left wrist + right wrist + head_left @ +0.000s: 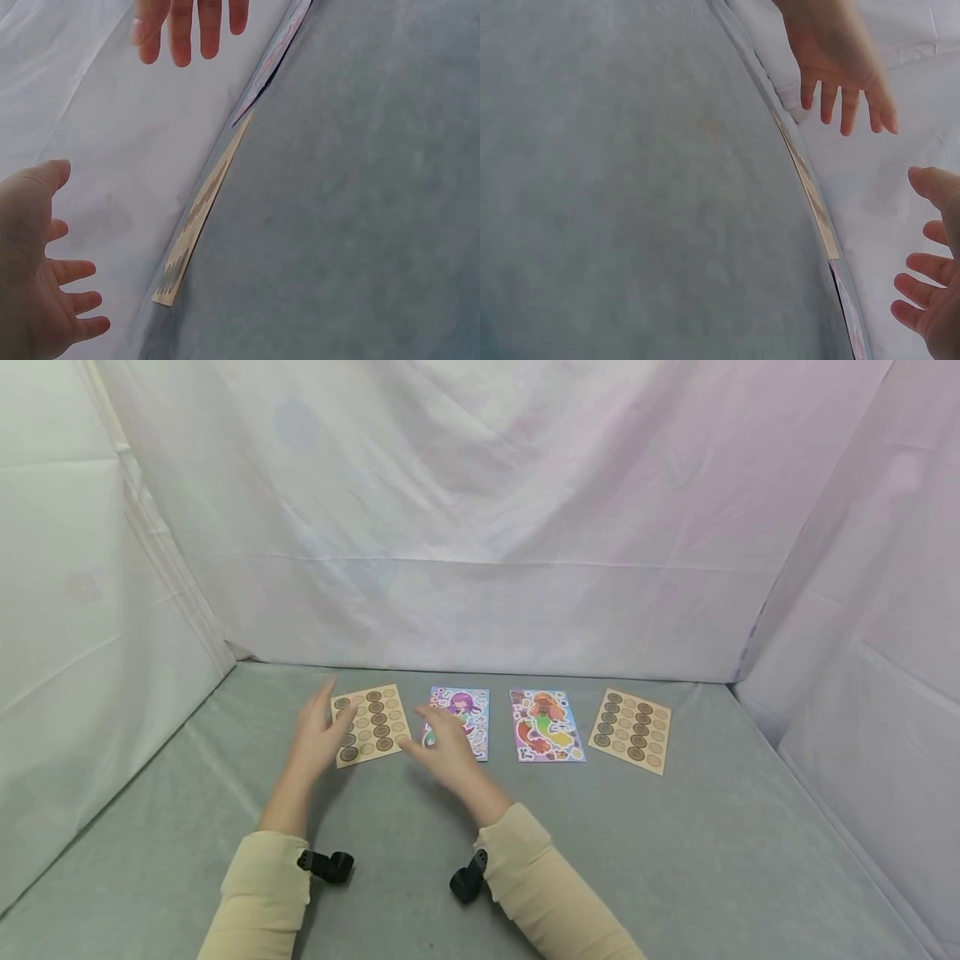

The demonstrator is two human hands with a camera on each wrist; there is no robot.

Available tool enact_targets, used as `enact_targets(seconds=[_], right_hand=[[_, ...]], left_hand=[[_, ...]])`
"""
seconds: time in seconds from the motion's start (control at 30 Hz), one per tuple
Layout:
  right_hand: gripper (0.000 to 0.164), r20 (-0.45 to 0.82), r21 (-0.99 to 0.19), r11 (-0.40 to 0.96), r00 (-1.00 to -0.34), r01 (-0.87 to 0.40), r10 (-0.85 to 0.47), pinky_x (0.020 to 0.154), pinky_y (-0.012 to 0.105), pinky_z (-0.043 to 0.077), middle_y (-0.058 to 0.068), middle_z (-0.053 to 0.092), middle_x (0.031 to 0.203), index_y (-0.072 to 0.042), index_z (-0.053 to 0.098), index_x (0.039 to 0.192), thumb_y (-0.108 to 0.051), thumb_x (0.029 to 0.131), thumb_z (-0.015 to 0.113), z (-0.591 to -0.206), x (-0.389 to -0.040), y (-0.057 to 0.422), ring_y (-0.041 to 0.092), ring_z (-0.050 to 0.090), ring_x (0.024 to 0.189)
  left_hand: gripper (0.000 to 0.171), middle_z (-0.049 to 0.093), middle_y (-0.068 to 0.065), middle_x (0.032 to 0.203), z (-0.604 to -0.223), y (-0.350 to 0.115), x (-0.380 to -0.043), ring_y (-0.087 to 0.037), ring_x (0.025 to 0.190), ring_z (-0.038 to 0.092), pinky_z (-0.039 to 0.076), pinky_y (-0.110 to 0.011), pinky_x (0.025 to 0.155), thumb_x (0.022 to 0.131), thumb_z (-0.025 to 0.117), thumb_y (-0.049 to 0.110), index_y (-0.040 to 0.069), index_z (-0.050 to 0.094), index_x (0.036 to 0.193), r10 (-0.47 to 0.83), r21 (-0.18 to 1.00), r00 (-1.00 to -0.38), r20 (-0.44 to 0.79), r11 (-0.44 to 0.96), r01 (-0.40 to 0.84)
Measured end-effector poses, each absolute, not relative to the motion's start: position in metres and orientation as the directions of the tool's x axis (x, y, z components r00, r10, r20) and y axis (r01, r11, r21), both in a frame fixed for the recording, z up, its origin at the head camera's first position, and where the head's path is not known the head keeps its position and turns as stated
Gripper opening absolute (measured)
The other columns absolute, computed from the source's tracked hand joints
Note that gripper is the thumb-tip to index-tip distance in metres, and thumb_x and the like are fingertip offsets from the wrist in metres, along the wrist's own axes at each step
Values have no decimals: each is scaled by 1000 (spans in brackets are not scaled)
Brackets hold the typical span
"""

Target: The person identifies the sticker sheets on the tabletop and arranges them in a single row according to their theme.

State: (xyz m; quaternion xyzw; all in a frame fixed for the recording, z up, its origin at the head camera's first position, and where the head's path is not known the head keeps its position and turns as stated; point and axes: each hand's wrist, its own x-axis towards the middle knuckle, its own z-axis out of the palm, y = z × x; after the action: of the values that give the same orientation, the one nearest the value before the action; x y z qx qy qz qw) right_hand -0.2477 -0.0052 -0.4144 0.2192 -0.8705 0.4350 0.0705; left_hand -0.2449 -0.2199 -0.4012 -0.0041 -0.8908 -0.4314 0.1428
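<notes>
Both hands hover above the table with fingers spread and nothing in them. In the head view the left hand (313, 737) is over the left edge of a tan sheet (372, 725) printed with rows of dark and light round shapes. The right hand (452, 752) partly covers a sticker sheet with a purple-haired figure (467, 700). To its right lies a sticker sheet with an orange-haired mermaid (546, 727). A second tan sheet of round shapes (630, 731) is at the far right of the row. Both wrist views show the hands apart from the sheets, palms toward each other.
A grey cloth (675, 860) covers the table. White curtains (480, 527) hang behind and along both sides. Black wrist cameras (327, 866) are strapped at the beige sleeves (262, 893).
</notes>
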Motion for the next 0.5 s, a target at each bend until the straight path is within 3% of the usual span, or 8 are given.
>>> enact_targets(seconds=[0.5], right_hand=[[56, 197, -842, 448, -945, -300, -261, 101, 43, 40, 15, 53, 134, -5, 53, 135, -25, 87, 72, -423, -242, -20, 30, 49, 123]], left_hand=[[73, 19, -26, 153, -418, -226, -245, -41, 141, 15, 15, -56, 111, 98, 50, 37, -2, 18, 151, -205, 833, -967, 153, 553, 14]])
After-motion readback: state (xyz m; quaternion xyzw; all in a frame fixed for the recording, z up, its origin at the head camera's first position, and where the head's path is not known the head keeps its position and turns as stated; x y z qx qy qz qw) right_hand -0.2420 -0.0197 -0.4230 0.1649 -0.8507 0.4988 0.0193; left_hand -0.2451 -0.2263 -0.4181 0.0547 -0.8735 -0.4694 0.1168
